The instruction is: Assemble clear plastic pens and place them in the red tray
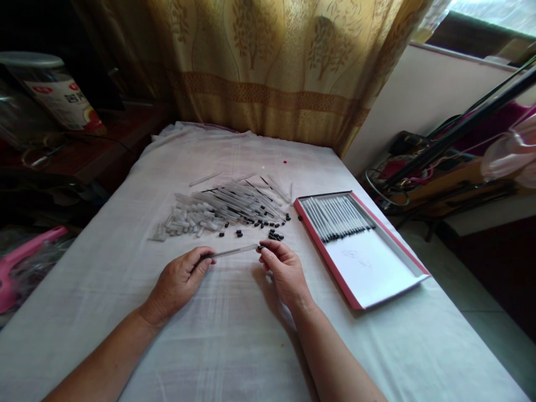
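Observation:
My left hand (178,282) pinches one end of a clear pen barrel (234,252), which lies nearly level above the white cloth. My right hand (282,271) is closed at the barrel's other end, its fingertips on a small black cap there. Just beyond both hands lies a pile of clear pen tubes (228,204), with short clear caps (182,220) on its left side and small black end pieces (268,223) scattered on its right.
A shallow red-edged white box (379,271) at the right holds a row of finished pens (337,215) at its far end. A white cloth (234,346) covers the table. A patterned curtain hangs behind. Clutter and a jar sit at the left, rods and cables at the right.

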Motion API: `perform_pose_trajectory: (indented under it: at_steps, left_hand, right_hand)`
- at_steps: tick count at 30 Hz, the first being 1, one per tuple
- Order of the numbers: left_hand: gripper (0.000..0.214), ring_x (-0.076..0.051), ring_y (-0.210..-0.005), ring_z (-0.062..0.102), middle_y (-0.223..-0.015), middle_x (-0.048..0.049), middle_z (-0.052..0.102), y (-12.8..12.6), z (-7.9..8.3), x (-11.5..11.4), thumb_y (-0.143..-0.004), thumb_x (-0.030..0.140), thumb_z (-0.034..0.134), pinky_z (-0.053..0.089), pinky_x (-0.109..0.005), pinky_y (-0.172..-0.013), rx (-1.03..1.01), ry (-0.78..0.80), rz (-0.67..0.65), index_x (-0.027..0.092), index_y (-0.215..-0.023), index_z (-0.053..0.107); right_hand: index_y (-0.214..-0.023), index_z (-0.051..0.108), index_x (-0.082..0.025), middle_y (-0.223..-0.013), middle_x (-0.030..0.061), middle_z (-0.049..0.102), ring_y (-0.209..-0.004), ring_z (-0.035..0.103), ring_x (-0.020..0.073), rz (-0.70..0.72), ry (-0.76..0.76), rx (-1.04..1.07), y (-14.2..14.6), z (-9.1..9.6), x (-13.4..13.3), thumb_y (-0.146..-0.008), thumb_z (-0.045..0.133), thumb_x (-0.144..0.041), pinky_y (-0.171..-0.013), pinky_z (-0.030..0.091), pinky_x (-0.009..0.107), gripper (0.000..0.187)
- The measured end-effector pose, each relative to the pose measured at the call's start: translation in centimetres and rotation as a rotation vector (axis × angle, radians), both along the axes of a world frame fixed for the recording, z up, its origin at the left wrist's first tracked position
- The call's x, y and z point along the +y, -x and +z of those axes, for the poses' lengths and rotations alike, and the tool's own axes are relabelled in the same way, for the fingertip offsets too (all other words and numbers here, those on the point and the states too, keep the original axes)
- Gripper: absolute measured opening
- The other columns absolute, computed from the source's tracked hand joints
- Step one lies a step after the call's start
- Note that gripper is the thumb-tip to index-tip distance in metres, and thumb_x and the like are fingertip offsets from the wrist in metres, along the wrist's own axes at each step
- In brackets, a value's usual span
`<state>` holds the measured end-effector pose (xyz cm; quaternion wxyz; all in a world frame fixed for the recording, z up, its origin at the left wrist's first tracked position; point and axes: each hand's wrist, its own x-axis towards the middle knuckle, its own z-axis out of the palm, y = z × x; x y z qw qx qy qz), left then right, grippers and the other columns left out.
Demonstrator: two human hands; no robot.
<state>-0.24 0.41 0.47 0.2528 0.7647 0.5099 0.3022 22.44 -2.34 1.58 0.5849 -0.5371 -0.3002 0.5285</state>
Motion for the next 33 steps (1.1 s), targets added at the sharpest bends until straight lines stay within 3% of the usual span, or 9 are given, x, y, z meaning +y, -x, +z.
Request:
perform_pose_trajectory:
  at_steps: [15, 22, 28, 33]
  left_hand:
    - [0.032, -0.020, -0.081, 0.072, -0.088, -0.0031, 0.076, 0.1, -0.1, 0.0, -0.089, 0.046, 0.046, 0.055, -0.027, -0.078, 0.025, -0.001, 0.000, 0.023, -0.101, 0.066]
    - [0.034, -0.021, -0.087, 0.072, -0.095, -0.0047, 0.076, 0.2, -0.4, 0.1, -0.090, 0.045, 0.047, 0.055, -0.030, -0.084, 0.022, -0.069, -0.037, 0.023, -0.101, 0.070]
    - [0.033, -0.020, -0.091, 0.071, -0.098, -0.0057, 0.076, 0.2, -0.4, 0.1, -0.092, 0.042, 0.049, 0.056, -0.029, -0.084, 0.004, -0.099, -0.090, 0.022, -0.104, 0.072]
    - [0.032, -0.020, -0.091, 0.071, -0.098, -0.0059, 0.076, 0.2, -0.4, 0.1, -0.092, 0.041, 0.050, 0.055, -0.029, -0.085, -0.006, -0.123, -0.107, 0.022, -0.104, 0.072]
  right_hand:
    - [-0.089, 0.072, -0.018, -0.073, 0.0027, 0.071, -0.056, 0.058, 0.0117, 0.012, -0.029, -0.076, -0.1, -0.2, 0.0, -0.068, 0.075, -0.035, -0.051, 0.045, 0.023, 0.028]
    - [-0.089, 0.075, -0.023, -0.086, 0.0038, 0.075, -0.075, 0.067, 0.0184, 0.013, -0.227, -0.467, -0.7, -1.1, -0.1, -0.077, 0.066, -0.028, -0.072, 0.053, 0.031, 0.016]
    - [-0.082, 0.074, -0.025, -0.079, 0.0032, 0.074, -0.070, 0.065, 0.0181, 0.105, -0.310, -0.779, -1.6, -0.6, -0.2, -0.084, 0.061, -0.029, -0.066, 0.048, 0.028, 0.014]
    - [-0.060, 0.063, -0.023, -0.058, 0.0011, 0.064, -0.057, 0.059, 0.0159, 0.156, -0.258, -0.898, -1.7, -0.7, -0.2, -0.091, 0.051, -0.038, -0.058, 0.042, 0.026, 0.037]
